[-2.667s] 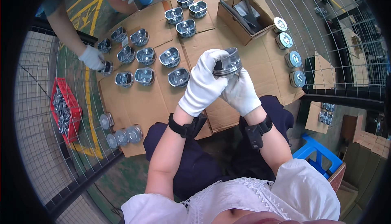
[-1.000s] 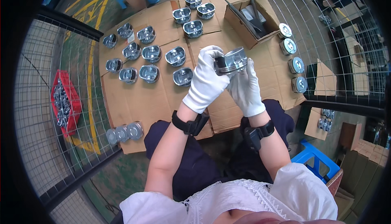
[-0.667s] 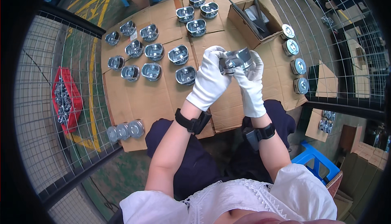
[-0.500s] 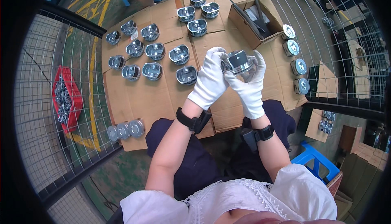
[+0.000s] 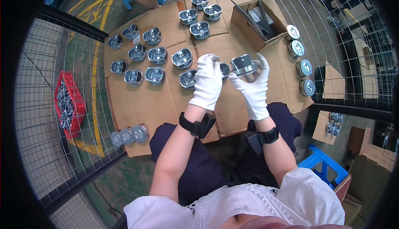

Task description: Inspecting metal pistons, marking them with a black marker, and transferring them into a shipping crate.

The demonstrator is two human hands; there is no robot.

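Note:
Both my hands wear white gloves. My right hand (image 5: 254,88) holds a shiny metal piston (image 5: 243,64) above the cardboard-covered table, thumb and fingers around its lower and right sides. A dark rectangular patch on the piston's side faces up. Just left of it, my left hand (image 5: 208,81) is apart from that piston, its fingers bent and its thumb mostly hidden. Another piston (image 5: 225,70) shows partly beside the left fingers and seems to rest on the table. A further piston (image 5: 188,79) lies left of that hand, partly covered by it.
Several pistons (image 5: 158,55) stand in rows at the left and far middle. Three lighter ones (image 5: 140,133) line the near left edge; several more (image 5: 305,68) line the right edge. A cardboard box (image 5: 259,25) with dark dividers stands far right. Wire mesh (image 5: 54,100) flanks the table.
My left hand has come away from the held piston and moved a little left. The right hand keeps its hold on it nearly in place. Another piston now shows between the hands.

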